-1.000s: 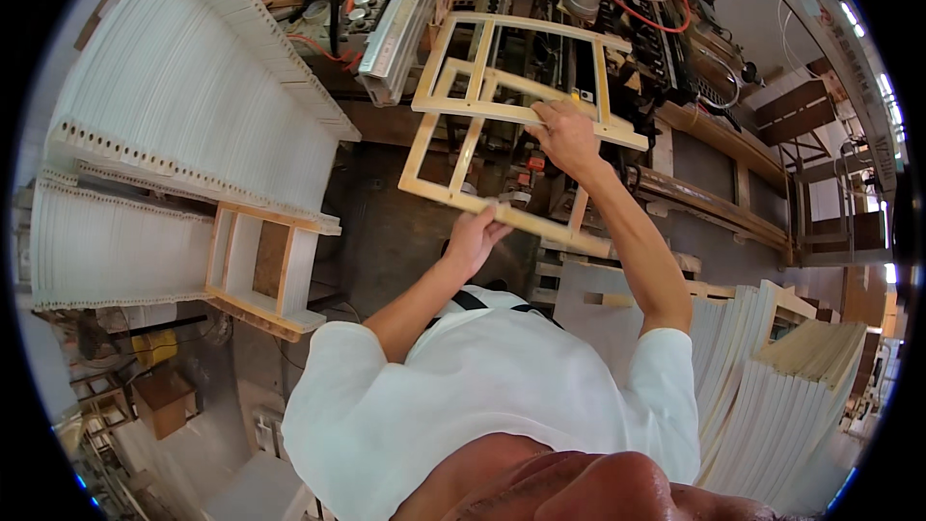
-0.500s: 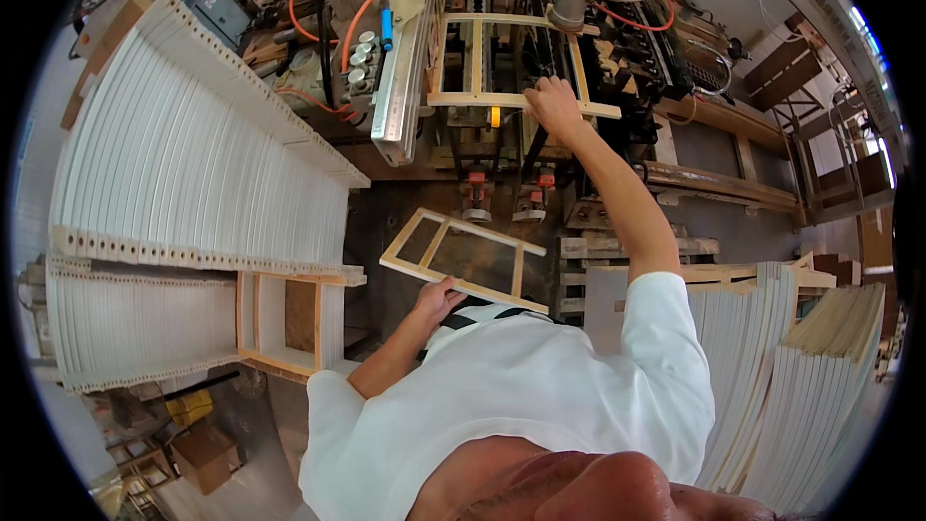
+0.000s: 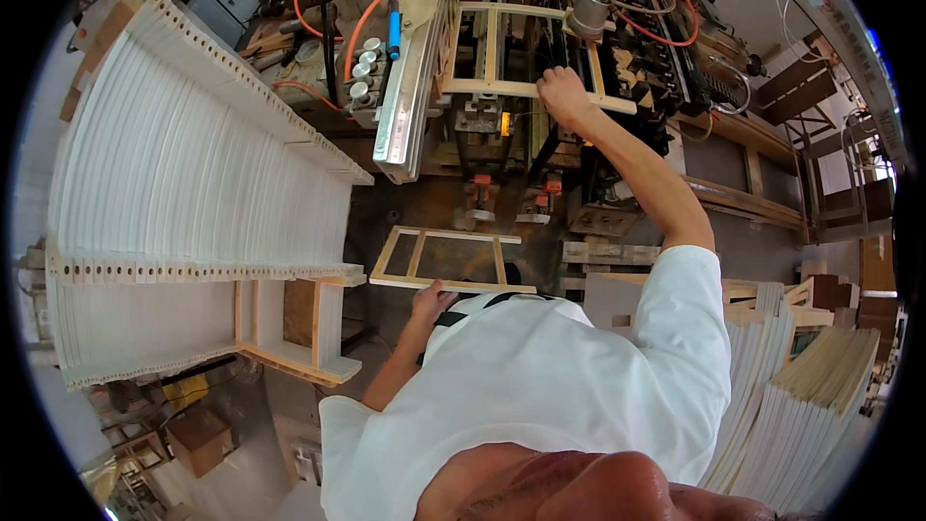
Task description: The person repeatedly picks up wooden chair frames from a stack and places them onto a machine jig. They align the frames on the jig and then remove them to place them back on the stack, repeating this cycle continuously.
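My left hand (image 3: 433,300) is closed on the near rail of a pale wooden frame (image 3: 453,283), which it carries low in front of my waist. The frame has long rails joined by several crosspieces. Stretched out ahead, my right hand (image 3: 565,96) grips the near rail of a second wooden frame (image 3: 492,88) lying on the machine. That frame's left end sits against a long metal bar (image 3: 413,87), and a metal cylinder (image 3: 588,13) stands over its far right part. My right fingertips are partly hidden behind the rail.
Tall stacks of white-edged frames (image 3: 193,145) fill the left side. More white panels (image 3: 762,367) stand behind me at the right. Orange hoses (image 3: 359,24) and a blue cylinder (image 3: 394,31) are beside the metal bar. Red-topped clamps (image 3: 482,195) are low under the machine.
The frame in my left hand has turned more level and shifted slightly left. My right hand keeps its hold on the frame at the machine; my view has shifted a little.
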A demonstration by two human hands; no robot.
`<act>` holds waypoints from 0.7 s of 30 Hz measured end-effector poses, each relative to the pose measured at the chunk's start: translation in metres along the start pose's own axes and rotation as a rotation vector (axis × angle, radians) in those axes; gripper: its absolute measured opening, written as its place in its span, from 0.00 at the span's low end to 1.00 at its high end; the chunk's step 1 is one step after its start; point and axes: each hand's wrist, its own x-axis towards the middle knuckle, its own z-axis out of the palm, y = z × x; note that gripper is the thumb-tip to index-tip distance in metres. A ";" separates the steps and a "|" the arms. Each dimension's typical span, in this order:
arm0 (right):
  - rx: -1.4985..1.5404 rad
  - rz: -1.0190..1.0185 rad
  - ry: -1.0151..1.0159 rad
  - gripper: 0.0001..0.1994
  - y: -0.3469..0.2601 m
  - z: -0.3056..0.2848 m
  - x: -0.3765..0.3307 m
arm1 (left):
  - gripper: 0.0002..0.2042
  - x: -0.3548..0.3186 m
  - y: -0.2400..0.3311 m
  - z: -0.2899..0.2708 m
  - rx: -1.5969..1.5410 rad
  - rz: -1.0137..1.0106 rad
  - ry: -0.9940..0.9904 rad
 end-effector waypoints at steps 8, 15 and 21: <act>-0.048 0.047 -0.044 0.04 0.041 0.033 0.057 | 0.18 -0.005 -0.013 0.021 0.059 0.011 0.136; -0.170 0.022 0.015 0.04 0.066 0.040 0.102 | 0.17 0.007 -0.039 0.016 -0.102 0.094 0.201; -0.151 0.007 0.039 0.06 0.087 0.053 0.120 | 0.16 0.013 -0.055 0.019 -0.114 0.118 0.219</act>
